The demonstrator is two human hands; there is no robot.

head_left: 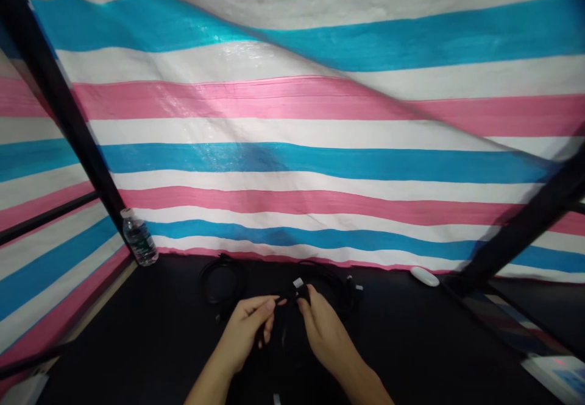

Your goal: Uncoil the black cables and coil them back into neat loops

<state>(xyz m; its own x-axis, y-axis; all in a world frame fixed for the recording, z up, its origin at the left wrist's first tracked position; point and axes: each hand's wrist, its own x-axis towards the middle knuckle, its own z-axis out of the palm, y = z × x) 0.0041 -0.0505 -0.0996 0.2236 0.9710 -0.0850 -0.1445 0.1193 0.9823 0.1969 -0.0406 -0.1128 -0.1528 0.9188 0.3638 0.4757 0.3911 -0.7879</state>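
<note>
Cable [298,284] — left hand [249,326] and right hand [322,326] are pinching it near the plug. Short grips are likely steadying it best.

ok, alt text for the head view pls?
A left hand and right hand pinch a black cable near its plug over a black table. Coiled cables lie behind, a water bottle stands at left, and a striped pink, white and blue tarp fills the background.
</note>
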